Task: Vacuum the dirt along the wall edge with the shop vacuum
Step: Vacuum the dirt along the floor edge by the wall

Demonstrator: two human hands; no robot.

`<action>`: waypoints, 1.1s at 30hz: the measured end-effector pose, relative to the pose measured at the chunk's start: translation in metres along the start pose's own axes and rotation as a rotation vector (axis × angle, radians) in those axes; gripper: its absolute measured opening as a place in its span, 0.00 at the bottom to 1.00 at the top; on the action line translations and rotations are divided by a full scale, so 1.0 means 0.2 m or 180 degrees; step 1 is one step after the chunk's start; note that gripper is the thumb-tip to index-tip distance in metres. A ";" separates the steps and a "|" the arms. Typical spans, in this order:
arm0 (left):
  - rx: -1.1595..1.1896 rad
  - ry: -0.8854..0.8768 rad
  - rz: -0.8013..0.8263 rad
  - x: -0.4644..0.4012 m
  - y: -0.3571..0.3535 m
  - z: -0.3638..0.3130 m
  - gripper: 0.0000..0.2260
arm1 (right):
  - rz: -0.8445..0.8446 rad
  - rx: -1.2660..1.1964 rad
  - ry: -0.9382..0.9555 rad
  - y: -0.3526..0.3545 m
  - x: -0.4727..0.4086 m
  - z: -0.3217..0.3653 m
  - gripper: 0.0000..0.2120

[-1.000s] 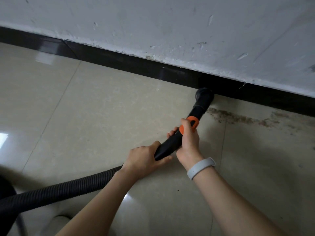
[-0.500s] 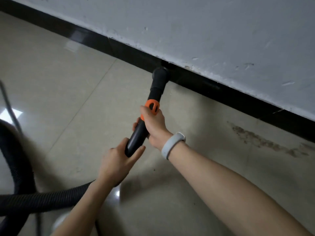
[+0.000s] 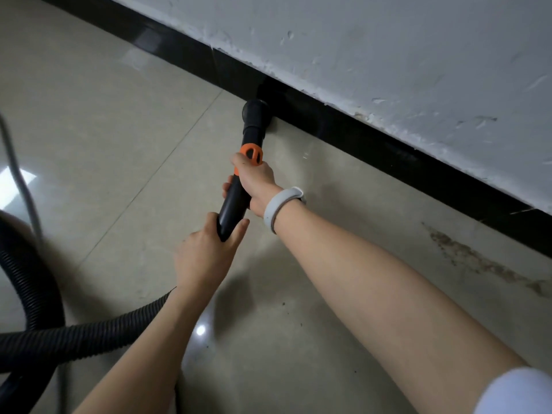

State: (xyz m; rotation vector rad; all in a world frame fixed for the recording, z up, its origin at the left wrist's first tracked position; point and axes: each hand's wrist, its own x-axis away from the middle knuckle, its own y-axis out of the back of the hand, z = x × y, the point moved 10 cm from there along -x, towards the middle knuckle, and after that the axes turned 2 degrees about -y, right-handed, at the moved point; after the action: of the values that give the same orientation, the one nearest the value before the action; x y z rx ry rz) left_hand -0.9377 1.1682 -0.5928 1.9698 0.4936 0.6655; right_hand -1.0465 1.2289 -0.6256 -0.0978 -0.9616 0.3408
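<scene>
A black vacuum wand (image 3: 236, 198) with an orange collar (image 3: 251, 153) points at the wall. Its round nozzle (image 3: 256, 115) sits on the floor against the black baseboard (image 3: 373, 144). My right hand (image 3: 254, 182), with a white band on the wrist, grips the wand just below the orange collar. My left hand (image 3: 206, 255) grips the wand's lower end, where the ribbed black hose (image 3: 89, 336) joins. A streak of brown dirt (image 3: 478, 261) lies along the baseboard far to the right of the nozzle.
The hose loops across the floor at the lower left (image 3: 27, 279). A thin grey cord (image 3: 21, 174) runs up the left side. A chipped white wall (image 3: 388, 55) rises above the baseboard. Beige floor tiles (image 3: 104, 130) spread to the left.
The nozzle has slid left along the baseboard, away from the dirt streak, which now lies far to its right. Both hands kept their grip on the wand.
</scene>
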 end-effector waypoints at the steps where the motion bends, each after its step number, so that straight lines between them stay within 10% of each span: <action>1: 0.0033 -0.0046 0.0043 0.02 -0.02 -0.01 0.18 | -0.0039 -0.0029 0.0006 0.03 0.01 -0.02 0.07; 23: -0.0221 -0.1415 0.1274 0.46 -0.42 -0.49 0.21 | -0.1649 -0.1358 0.0275 1.00 0.48 -0.33 0.07; 33: -0.0094 -0.0701 0.0439 0.41 -0.06 -0.04 0.19 | -0.0607 -0.0704 0.0352 0.32 0.37 -0.29 0.08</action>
State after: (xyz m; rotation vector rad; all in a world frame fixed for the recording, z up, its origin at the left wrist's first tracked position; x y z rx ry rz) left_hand -0.8808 1.2285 -0.5801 2.0327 0.2143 0.5288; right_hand -0.9757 1.3174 -0.6147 -0.2227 -0.8884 0.0518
